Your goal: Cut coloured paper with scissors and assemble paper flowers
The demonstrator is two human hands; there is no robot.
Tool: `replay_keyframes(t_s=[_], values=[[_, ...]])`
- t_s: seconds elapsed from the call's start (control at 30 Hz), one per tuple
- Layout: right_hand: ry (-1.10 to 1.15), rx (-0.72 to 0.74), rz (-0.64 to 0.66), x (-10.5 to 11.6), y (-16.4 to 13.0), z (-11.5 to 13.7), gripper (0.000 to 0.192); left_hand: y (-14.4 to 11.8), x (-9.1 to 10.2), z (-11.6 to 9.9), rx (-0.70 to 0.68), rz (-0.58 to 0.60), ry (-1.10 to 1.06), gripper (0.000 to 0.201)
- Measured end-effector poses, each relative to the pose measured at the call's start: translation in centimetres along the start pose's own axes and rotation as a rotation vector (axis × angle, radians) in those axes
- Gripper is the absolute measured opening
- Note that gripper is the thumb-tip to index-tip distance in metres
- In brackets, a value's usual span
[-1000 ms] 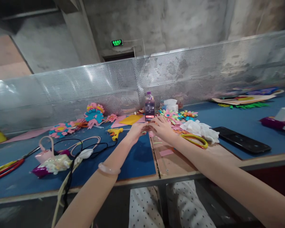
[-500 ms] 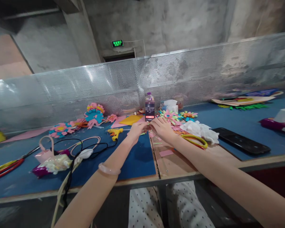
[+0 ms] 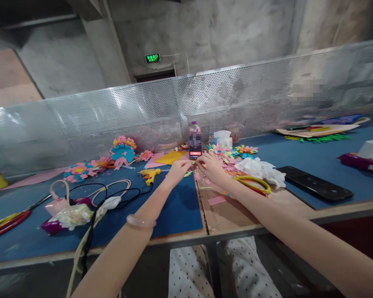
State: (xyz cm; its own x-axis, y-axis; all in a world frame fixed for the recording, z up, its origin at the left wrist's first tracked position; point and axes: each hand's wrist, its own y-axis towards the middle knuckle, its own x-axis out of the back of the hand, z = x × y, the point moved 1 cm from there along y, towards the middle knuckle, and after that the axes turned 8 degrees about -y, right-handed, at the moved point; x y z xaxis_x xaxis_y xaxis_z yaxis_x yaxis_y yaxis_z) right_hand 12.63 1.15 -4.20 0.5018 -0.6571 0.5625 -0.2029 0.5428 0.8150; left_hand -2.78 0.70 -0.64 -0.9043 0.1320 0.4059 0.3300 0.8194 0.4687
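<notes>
Head camera, looking forward and down over a long blue work table [image 3: 180, 211] backed by a perforated metal screen [image 3: 112, 111]. Both bare arms stretch out to the middle of the table, where the hands meet. The left hand [image 3: 178, 170] has its fingers curled in, pinching a small green paper strip [image 3: 188, 174] that pokes out to the right of the fingertips, just above the table. The right hand [image 3: 211, 167] is also partly closed, its fingertips brought up against those of the left hand; whether it grips the same strip cannot be told at this size. A pale bracelet [image 3: 141, 222] circles the left wrist.

Just behind the hands a phone [image 3: 195, 145] stands upright with its screen lit, in front of a small bottle. A yellow glue gun [image 3: 149, 174] lies just left of the left hand, its black cord running off to the left. Paper flowers [image 3: 122, 150] in pink, blue and yellow lie along the screen on the left, and more [image 3: 225, 152] lie behind the right hand. Near the right forearm lie yellow-handled scissors [image 3: 253, 183] beside crumpled white paper [image 3: 259, 169]. Further right a dark phone [image 3: 315, 188] lies flat. Pink scraps dot the brown board [image 3: 224, 213] under the right arm.
</notes>
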Motion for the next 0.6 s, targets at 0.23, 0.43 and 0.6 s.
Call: replay_keyframes(t_s=[0.23, 0.43, 0.6], values=[[0.181, -0.094, 0.064, 0.24, 0.42, 0.03, 0.012, 0.08, 0.10, 0.60, -0.036, 0.041, 0.072, 0.034], [0.265, -0.133, 0.099, 0.17, 0.51, -0.09, 0.015, -0.14, -0.18, 0.47, -0.022, 0.062, 0.076, 0.031], [0.316, -0.133, 0.124, 0.42, 0.55, -0.02, 0.017, -0.34, -0.29, 0.18, 0.016, 0.087, 0.037, 0.027]])
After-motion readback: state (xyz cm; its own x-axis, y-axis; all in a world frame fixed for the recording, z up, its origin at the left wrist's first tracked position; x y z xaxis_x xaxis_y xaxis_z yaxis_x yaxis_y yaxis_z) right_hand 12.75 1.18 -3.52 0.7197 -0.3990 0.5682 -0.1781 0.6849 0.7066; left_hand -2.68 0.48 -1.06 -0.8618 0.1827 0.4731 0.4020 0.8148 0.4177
